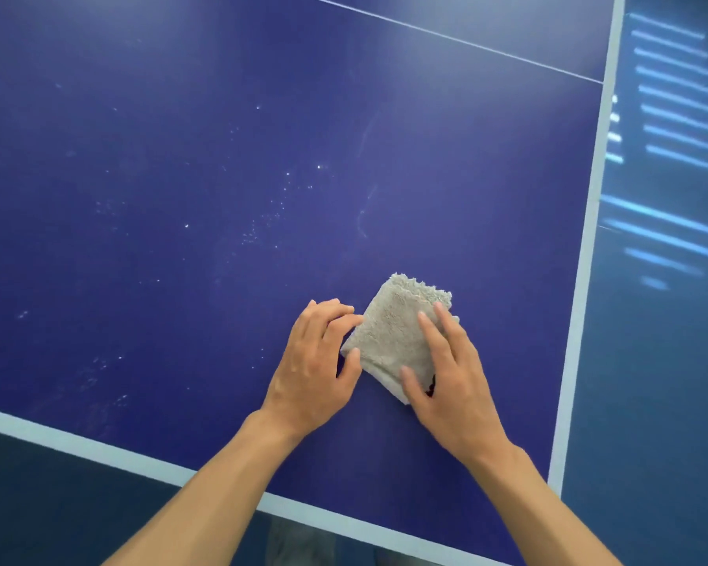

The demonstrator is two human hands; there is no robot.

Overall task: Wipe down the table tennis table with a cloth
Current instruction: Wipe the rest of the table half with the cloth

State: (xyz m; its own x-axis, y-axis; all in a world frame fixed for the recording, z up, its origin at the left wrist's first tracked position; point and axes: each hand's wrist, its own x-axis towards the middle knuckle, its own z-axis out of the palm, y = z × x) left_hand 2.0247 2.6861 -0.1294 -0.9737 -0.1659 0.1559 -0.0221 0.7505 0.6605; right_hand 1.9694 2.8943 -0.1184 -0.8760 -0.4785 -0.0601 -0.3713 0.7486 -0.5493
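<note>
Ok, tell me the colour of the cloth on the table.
The cloth is a plain pale grey-beige with no pattern; the head view shows it best.

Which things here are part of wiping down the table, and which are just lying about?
For the job:
- cloth
- table tennis table
- white specks on it
- left hand, pinching the cloth's edge
- right hand, flat on the cloth

Not part of it:
- floor beside the table, with striped light reflections
</note>
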